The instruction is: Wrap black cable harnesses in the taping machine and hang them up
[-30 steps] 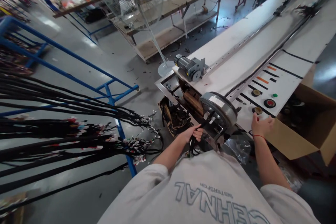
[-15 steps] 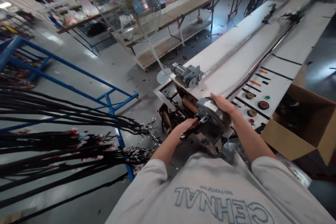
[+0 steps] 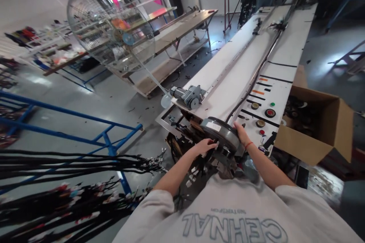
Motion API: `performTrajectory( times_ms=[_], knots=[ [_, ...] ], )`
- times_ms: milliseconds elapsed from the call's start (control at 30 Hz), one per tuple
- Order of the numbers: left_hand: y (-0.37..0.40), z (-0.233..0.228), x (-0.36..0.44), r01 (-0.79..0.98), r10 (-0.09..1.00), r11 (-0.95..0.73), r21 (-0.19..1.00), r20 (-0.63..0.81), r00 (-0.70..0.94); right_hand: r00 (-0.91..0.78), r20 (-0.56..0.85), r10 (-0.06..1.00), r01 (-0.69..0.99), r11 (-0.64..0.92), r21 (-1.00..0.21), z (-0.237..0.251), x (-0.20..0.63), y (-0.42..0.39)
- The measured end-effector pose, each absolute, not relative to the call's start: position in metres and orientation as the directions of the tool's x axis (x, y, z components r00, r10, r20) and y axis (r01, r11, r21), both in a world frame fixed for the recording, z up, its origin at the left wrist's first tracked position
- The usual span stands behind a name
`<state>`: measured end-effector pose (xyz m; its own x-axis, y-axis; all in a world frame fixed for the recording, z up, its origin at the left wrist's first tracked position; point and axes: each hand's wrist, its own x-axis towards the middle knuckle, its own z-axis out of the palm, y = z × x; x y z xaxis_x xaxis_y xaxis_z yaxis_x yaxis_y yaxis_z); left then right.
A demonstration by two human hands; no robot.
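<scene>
1. My left hand (image 3: 205, 146) reaches forward from a bent elbow, palm down, fingers curled against the near left rim of the grey wheel (image 3: 221, 136); it grips the rim, though I cannot tell whether it also pinches a cable.
2. My right hand (image 3: 240, 133) comes in from the right with the forearm angled up; its fingers lie over the wheel's right edge, pressing it rather than closing round it. A red band circles that wrist.
3. The wheel sits between both hands, at the near end of the long white bench (image 3: 228, 83).
4. Just beyond my right hand, the control panel (image 3: 264, 110) carries round buttons; a black cable (image 3: 256, 76) runs away from the wheel along the bench.
5. Farther right of that hand stands an open cardboard box (image 3: 313, 136); its contents are too dark to make out.
6. Below my left hand, dark wire ends hang, half hidden by my shirt.
7. Far left, bundles of black cables (image 3: 71, 182) lie over a blue rack (image 3: 108, 140), cut off by the frame edge.
8. Beyond, a fan (image 3: 111, 34) is blurred.
</scene>
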<state>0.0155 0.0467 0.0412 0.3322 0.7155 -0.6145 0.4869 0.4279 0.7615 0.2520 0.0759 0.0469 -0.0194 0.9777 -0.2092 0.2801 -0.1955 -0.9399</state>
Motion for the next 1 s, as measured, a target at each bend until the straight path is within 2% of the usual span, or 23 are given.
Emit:
performTrajectory(
  times_ms=[67,133,200,267,333,433,533,600,700,900,1000],
  knots=[
    [0.045,0.045,0.019,0.652,0.829,0.209,0.729,-0.486,0.278,0.143,-0.137,0.98,0.342,-0.179,-0.922,0.044,0.264,0.046],
    [0.045,0.054,0.014,0.719,0.867,0.096,0.688,-0.412,0.279,0.2,0.042,0.979,0.438,-0.051,-0.897,0.049,0.266,0.012],
    [0.049,0.065,0.002,0.744,0.888,0.062,0.666,-0.377,0.264,0.02,0.167,0.986,0.454,0.139,-0.88,0.056,0.254,-0.02],
    [0.054,0.076,-0.011,0.756,0.903,0.063,0.651,-0.36,0.235,-0.241,0.187,0.952,0.406,0.274,-0.872,0.06,0.229,-0.04],
    [0.057,0.084,-0.02,0.753,0.901,0.076,0.654,-0.369,0.229,-0.316,0.139,0.939,0.451,0.277,-0.848,0.057,0.197,-0.04],
    [0.058,0.088,-0.02,0.741,0.894,0.062,0.669,-0.367,0.257,-0.27,-0.043,0.962,0.569,0.124,-0.813,0.043,0.157,-0.008],
    [0.056,0.087,-0.015,0.751,0.898,0.043,0.659,-0.355,0.261,-0.333,-0.236,0.913,0.49,-0.046,-0.871,0.028,0.144,0.029],
    [0.055,0.086,-0.011,0.747,0.891,0.068,0.662,-0.377,0.253,-0.35,-0.31,0.884,0.413,-0.151,-0.898,0.021,0.145,0.042],
    [0.055,0.084,-0.008,0.743,0.888,0.087,0.663,-0.39,0.244,-0.338,-0.352,0.873,0.395,-0.207,-0.895,0.016,0.15,0.046],
    [0.054,0.086,-0.002,0.798,0.952,0.039,0.601,-0.264,0.152,-0.225,-0.363,0.904,0.619,-0.155,-0.77,0.021,0.143,0.042],
    [0.054,0.091,0.003,0.841,0.95,0.048,0.538,-0.283,0.127,-0.216,-0.32,0.923,0.692,-0.087,-0.716,0.016,0.137,0.043]
  ],
)
